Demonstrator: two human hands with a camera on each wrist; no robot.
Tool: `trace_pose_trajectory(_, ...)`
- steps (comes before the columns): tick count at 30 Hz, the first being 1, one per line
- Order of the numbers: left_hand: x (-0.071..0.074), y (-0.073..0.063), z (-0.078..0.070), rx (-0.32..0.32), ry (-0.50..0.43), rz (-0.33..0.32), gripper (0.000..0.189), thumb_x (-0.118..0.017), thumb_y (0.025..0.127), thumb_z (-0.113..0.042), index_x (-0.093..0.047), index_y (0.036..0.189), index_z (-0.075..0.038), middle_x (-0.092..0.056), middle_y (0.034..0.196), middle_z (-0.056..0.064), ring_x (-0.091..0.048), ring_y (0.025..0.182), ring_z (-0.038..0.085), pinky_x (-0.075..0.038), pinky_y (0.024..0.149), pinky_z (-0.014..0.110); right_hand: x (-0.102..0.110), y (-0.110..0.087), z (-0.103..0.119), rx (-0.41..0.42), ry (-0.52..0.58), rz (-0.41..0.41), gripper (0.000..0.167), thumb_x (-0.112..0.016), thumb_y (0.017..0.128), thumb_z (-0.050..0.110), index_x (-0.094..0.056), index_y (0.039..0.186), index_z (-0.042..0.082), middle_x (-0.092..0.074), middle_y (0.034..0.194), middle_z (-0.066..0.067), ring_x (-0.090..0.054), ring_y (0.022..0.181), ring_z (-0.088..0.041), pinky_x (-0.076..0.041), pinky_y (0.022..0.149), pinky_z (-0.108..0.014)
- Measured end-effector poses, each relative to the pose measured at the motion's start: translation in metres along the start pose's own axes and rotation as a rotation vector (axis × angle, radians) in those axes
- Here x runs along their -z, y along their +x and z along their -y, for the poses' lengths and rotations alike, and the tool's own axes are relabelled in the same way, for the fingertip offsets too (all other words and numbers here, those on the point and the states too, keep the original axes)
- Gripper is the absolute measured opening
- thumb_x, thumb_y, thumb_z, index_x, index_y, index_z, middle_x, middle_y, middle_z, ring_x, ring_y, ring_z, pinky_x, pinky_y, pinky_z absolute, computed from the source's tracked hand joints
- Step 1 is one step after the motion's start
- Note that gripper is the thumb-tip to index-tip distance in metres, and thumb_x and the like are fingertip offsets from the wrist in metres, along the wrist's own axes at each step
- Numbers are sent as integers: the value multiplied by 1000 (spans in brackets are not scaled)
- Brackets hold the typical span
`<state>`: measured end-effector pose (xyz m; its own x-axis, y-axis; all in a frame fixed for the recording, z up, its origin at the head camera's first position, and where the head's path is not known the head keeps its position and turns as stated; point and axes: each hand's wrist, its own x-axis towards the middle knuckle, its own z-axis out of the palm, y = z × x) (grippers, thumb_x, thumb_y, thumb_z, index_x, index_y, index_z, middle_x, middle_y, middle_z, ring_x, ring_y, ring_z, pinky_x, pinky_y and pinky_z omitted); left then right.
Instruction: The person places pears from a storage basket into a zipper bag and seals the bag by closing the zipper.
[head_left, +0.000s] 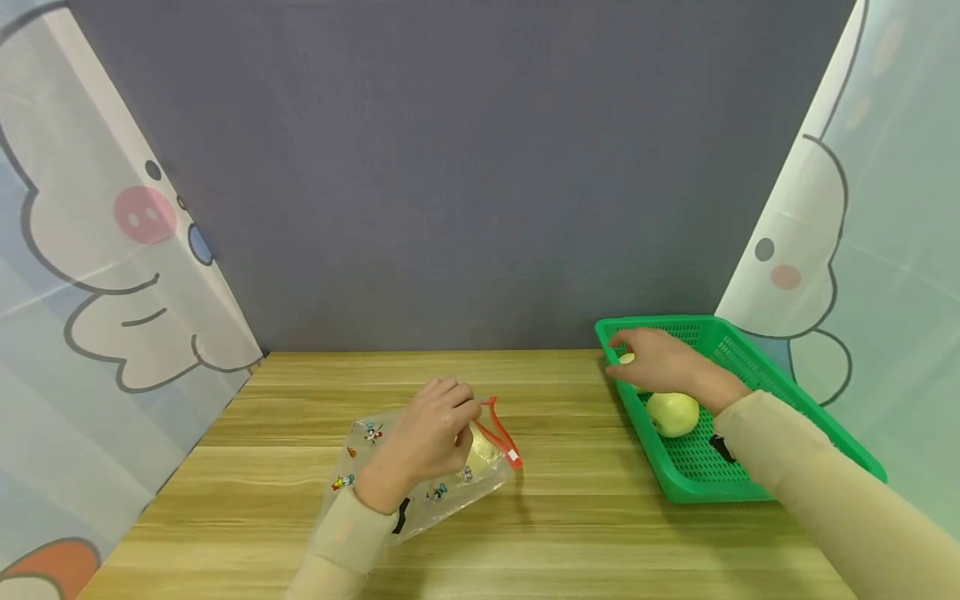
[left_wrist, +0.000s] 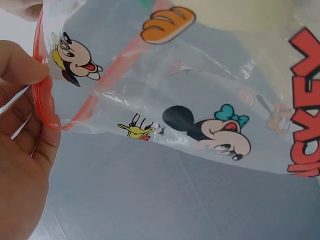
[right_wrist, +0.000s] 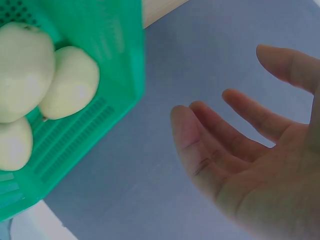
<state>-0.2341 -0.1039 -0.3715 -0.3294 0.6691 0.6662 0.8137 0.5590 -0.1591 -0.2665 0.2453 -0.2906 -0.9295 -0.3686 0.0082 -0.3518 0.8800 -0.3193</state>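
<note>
My left hand pinches the red-edged mouth of a clear zip bag printed with cartoon figures. Inside the bag a pale yellow fruit shows through, partly behind the fingers. In the left wrist view, the thumb and fingers of the left hand grip the bag's red strip. My right hand hovers over the near left part of a green basket, thumb and fingers spread apart. Under it lie pale yellow-green apples. The right wrist view shows the right hand holding nothing, apart from the apples.
The bag lies on a wooden table, with the perforated basket standing to its right. A dark grey panel rises behind the table. Cartoon-printed curtains hang on both sides.
</note>
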Motion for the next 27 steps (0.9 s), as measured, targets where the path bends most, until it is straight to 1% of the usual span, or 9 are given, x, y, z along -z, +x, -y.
trace_pose_trajectory(3,0,-1,0,2,2,6,24,-57,65,8,-56,75,-14,-50,78,-4,-41,71,15,-33,67,26,-1,3,-10,-11,-5,4,52,-65,98,27,-56,135,-8,-59,132,-29,-56,119,-49,-48,94,-60)
trace_pose_trajectory(7,0,-1,-1,3,6,9,24,-59,64,8,-58,76,-13,-53,80,-4,-43,72,15,-35,68,27,-3,6,-21,-52,-4,14,51,-64,98,27,-56,135,-8,-58,134,-31,-55,120,-51,-48,93,-61)
trace_pose_trajectory(12,-1,-1,-1,-1,14,1,25,-59,63,8,-53,73,-15,-49,77,-5,-40,71,15,-33,67,27,-5,8,-36,-86,-18,31,54,-64,98,25,-54,136,-11,-54,137,-34,-51,123,-54,-47,94,-62)
trace_pose_trajectory(15,-1,-1,-2,-4,16,4,26,-58,64,8,-51,71,-16,-46,75,-5,-39,70,14,-31,67,26,-8,9,-44,-104,-44,41,55,-64,98,25,-53,137,-11,-52,139,-35,-48,126,-56,-46,93,-64)
trace_pose_trajectory(19,0,-1,-2,-3,17,4,26,-59,64,8,-51,72,-16,-46,76,-5,-39,70,14,-31,67,26,-10,11,-53,-118,-65,56,55,-65,97,25,-53,137,-11,-51,139,-37,-48,125,-57,-47,91,-65)
trace_pose_trajectory(23,0,-1,-1,-3,20,-1,26,-58,63,8,-52,71,-16,-47,75,-5,-39,70,15,-31,67,26,-12,11,-60,-113,-73,80,55,-68,95,26,-55,133,-12,-53,135,-37,-51,121,-56,-49,89,-62)
trace_pose_trajectory(27,0,-1,-1,0,21,8,25,-59,64,8,-54,73,-15,-49,77,-4,-40,71,15,-32,67,26,-17,12,-70,-109,-74,113,56,-70,94,27,-56,132,-13,-53,133,-37,-51,120,-56,-50,88,-60)
